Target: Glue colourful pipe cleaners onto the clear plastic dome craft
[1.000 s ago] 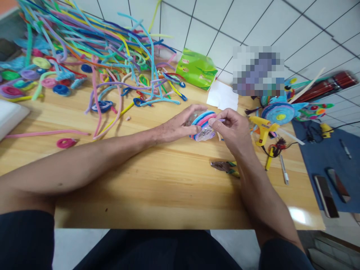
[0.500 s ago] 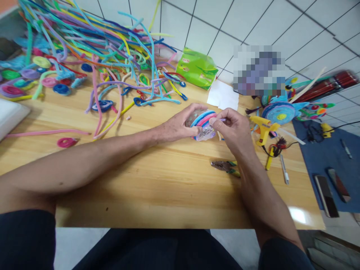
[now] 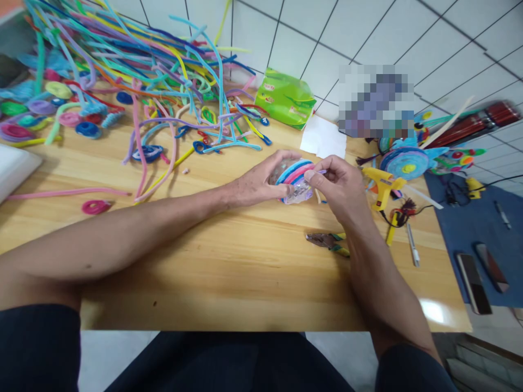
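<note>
My left hand (image 3: 259, 184) wraps round a clear plastic piece (image 3: 300, 194), perhaps the bottom of a bottle, and keeps it tilted above the table. Bands of light blue, dark blue, pink and purple pipe cleaner (image 3: 295, 173) run round it side by side. From the right, my right hand (image 3: 341, 188) pinches a purple pipe cleaner against the wrapped side, with thumb and forefinger closed on it. The fingertips partly hide where it meets the plastic. Below the right hand lie pliers (image 3: 324, 240) with yellow-green handles, their jaws pointing left.
Loose pipe cleaners (image 3: 143, 65) and coiled pieces cover the back left. Behind my hands are a green packet (image 3: 286, 99) and white paper (image 3: 324, 137). At right lie a yellow glue gun (image 3: 379, 186), a blue disc-shaped craft (image 3: 406, 165) and a pen (image 3: 412, 245).
Hardly anything differs. Both hands keep their hold on the wrapped plastic piece, and the whole view has shifted very slightly.
</note>
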The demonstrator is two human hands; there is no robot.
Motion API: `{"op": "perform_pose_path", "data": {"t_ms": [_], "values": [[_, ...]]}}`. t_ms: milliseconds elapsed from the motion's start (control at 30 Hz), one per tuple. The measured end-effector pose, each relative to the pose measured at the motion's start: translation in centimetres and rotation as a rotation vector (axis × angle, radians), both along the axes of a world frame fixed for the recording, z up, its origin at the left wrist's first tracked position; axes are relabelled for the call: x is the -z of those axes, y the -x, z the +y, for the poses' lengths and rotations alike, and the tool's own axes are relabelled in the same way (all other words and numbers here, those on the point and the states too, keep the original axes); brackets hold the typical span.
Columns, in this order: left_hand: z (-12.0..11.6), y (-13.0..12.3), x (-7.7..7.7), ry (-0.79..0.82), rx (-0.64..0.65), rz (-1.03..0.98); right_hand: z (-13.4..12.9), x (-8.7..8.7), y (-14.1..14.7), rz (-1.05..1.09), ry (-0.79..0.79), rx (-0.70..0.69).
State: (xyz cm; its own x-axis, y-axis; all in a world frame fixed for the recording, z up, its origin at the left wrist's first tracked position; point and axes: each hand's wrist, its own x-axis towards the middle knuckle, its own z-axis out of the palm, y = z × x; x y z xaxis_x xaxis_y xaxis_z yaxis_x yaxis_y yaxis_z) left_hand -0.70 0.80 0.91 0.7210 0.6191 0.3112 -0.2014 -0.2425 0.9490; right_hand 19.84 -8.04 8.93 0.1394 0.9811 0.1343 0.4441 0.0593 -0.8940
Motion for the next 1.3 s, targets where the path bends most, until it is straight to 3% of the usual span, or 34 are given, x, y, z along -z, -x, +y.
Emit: {"op": "perform_pose_path", "data": {"t_ms": [367,700,1067,1300], "values": [[0.2,0.2,-0.1,0.019,0.033,-0.026,0.2,0.7,-0.2,-0.011,-0.045,-0.005],[-0.2,-0.1,0.0,0.014,-0.021,-0.020,0.4,-0.5,-1.2,0.024,0.013,-0.066],[-0.4,0.0,0.1,0.031,-0.028,-0.057,0.4,-0.4,-1.1,0.014,0.031,-0.034],[-0.5,0.9,-1.8,0.051,-0.054,0.047,0.1,0.0,-0.4,0.012,0.003,-0.050]]}}
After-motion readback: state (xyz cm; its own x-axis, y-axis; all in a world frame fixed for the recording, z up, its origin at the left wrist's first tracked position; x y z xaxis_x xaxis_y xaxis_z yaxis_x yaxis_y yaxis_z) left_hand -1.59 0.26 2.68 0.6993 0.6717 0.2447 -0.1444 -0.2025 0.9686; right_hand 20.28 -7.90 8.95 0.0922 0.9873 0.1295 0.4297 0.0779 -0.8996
